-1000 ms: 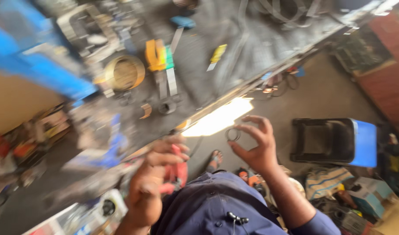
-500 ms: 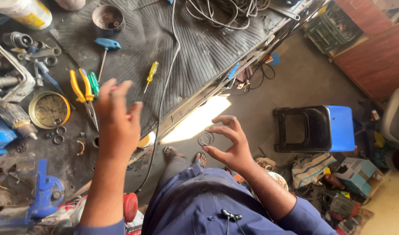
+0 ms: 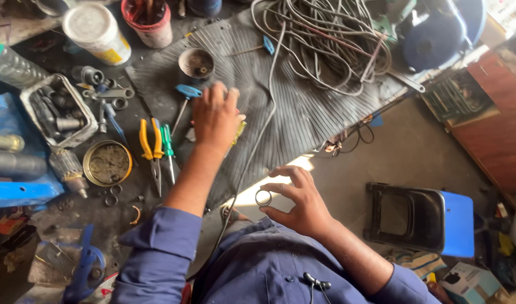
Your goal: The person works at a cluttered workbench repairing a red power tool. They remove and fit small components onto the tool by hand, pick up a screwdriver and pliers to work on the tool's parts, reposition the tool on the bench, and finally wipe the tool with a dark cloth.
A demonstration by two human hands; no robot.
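- Small silver metal ring (image 3: 263, 197) is being pinched between the right hand (image 3: 300, 202)'s fingertips, lower centre, raised for inspection.
- Yellow-handled screwdriver (image 3: 239, 130) is being covered by the left hand (image 3: 214, 115) on the ribbed grey rubber mat (image 3: 303, 107); whether it is gripped cannot be told.

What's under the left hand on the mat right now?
The left hand lies on the ribbed mat, covering a yellow-handled tool; only that handle's end shows. Its tip is hidden.

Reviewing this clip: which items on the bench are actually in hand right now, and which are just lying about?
In hand:
- small metal ring, pinched in the right hand
- yellow-handled screwdriver, under the left hand on the ribbed mat

Lying about:
- yellow pliers
- green screwdriver
- blue screwdriver
- round tin
- cable bundle
- blue stool
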